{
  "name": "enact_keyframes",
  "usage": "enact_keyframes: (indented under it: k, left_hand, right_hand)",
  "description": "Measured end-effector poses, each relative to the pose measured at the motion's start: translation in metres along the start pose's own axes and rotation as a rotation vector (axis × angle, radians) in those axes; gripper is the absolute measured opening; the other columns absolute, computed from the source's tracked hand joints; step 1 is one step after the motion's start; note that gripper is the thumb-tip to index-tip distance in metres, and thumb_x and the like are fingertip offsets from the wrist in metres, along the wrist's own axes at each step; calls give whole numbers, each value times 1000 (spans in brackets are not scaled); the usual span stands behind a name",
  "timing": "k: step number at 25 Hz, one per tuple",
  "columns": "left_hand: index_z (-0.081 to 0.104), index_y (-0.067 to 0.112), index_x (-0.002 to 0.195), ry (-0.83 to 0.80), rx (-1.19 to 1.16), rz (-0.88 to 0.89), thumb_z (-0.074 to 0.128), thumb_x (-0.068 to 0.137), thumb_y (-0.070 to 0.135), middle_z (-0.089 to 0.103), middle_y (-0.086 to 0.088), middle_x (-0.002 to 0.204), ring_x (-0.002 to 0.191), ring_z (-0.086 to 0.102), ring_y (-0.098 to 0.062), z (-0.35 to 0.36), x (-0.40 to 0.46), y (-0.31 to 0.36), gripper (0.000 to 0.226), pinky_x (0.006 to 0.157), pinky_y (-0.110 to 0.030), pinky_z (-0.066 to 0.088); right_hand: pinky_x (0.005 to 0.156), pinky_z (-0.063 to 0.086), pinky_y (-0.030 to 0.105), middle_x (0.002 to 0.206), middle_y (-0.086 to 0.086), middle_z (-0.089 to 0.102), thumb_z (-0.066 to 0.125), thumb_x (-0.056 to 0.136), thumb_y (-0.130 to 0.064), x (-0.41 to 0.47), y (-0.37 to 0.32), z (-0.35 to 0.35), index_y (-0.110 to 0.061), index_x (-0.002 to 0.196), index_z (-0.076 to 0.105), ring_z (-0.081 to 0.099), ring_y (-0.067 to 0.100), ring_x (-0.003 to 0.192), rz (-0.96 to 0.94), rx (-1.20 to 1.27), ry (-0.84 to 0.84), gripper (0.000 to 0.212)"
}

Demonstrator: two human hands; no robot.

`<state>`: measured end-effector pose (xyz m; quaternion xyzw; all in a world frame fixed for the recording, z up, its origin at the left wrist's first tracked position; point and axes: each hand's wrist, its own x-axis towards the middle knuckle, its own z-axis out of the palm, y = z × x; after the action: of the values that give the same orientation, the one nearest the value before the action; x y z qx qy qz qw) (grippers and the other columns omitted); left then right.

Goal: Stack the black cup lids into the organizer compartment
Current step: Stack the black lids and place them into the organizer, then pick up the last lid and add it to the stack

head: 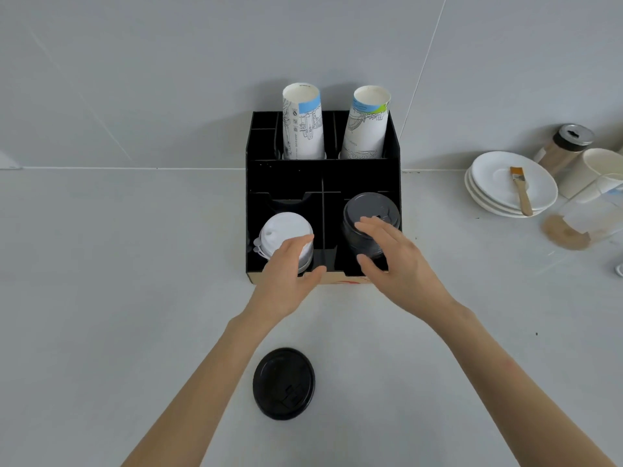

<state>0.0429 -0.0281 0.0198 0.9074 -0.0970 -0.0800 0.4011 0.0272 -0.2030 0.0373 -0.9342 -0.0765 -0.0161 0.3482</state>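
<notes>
Head view: hands (340, 264) partly cover both lid stacks (367, 217).

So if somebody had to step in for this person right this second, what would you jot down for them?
Left hand: open, fingers against the white lid stack in the organizer's front left compartment.
Right hand: open, cupped around the black lid stack in the front right compartment, seemingly steadying it.
Done: most black lids are stacked there.
Left: one black lid lies loose on the counter, in front of the organizer. Put it on top of the black stack.
</notes>
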Motion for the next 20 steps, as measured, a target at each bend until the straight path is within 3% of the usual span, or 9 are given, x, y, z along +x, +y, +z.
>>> enact_keyframes:
  k: [3, 8, 12, 20]
  left_hand:
    - [36, 16, 131, -10, 34, 1, 57, 85, 22, 45, -4, 137, 125, 41, -20, -4, -23, -22, 51, 96, -21, 29]
    - [36, 17, 132, -75, 38, -64, 57, 85, 24, 43, -4, 138, 127, 40, -20, -7, -61, -51, 51, 106, -30, 31]
    - [33, 21, 133, -111, 73, -112, 57, 85, 28, 41, -1, 140, 128, 38, -19, -7, -88, -71, 55, 109, -35, 32]
    - [31, 23, 134, -113, 136, -228, 58, 83, 34, 37, -1, 141, 128, 35, -20, 2, -128, -92, 59, 108, -36, 31]
  right_hand:
    - [111, 23, 28, 143, 3, 39, 52, 87, -15, -21, -8, 23, -15, 130, 39, 29, 14, 136, -21, 22, -42, 44]
    - [112, 25, 29, 143, 3, 39, 55, 85, -16, -51, -12, 58, -15, 130, 38, 33, 17, 133, -9, 22, -150, 48]
    - [110, 17, 22, 148, -1, 30, 55, 86, -21, -70, -9, 75, -20, 135, 30, 24, 13, 137, 5, -12, -294, 55]
    - [115, 13, 25, 153, -5, 16, 55, 85, -22, -92, -10, 99, -26, 139, 15, 14, 10, 140, -4, -60, -537, 68]
